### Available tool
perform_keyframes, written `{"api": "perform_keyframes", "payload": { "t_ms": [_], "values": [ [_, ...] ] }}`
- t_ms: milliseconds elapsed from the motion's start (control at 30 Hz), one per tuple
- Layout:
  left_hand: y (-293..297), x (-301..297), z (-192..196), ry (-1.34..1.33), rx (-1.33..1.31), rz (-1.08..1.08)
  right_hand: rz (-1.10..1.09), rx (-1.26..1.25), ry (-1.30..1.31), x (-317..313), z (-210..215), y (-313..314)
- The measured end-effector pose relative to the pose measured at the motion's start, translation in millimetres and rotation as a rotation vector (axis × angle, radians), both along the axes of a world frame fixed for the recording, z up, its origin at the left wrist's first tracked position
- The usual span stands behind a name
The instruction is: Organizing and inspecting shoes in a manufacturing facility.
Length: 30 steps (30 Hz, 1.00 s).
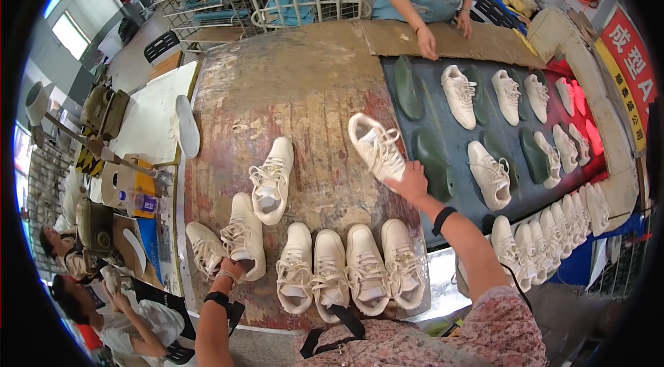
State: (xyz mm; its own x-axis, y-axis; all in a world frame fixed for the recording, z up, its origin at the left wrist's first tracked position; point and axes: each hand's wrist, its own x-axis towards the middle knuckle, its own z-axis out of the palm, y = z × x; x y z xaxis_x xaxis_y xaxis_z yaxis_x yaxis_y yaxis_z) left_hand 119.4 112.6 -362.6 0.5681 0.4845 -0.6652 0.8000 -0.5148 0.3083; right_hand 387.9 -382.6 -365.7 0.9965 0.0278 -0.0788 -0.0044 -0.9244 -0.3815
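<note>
right hand [413, 184]: fingers clamped on heel of a white sneaker [375, 146]; sneaker lifted, tilted, above the desk [304, 83] edge beside the dark conveyor belt [443, 125]
left hand [232, 269]: fingers closed on heel of another white shoe [245, 234]; shoe resting on desk, toe pointing away
desk: worn, brownish; row of four white sneakers [349, 267] along near edge; one more sneaker [272, 179] lying mid-desk
belt: white shoes and green shoe forms [433, 163] spread across it
far side: another person's hand [427, 42] resting on cardboard
</note>
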Motion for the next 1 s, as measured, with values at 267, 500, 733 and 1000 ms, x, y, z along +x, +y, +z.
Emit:
{"api": "perform_keyframes", "payload": {
  "t_ms": [267, 500, 733, 1000],
  "values": [
    [32, -48, -19, -0.303, -0.045, 0.018, -0.467, 0.121, -0.028, 161, 39, 44],
    [-30, 14, 54, -0.079, -0.036, -0.004, -0.241, 0.081, 0.12, 130, 0, 33],
    [15, -30, -11, -0.255, 0.031, -0.053, -0.351, 0.316, -0.2, 178, -52, 62],
    [-14, -11, 47, 0.06, 0.127, 0.103, -0.407, 0.184, -0.124, 235, -40, 27]
  ]
}}
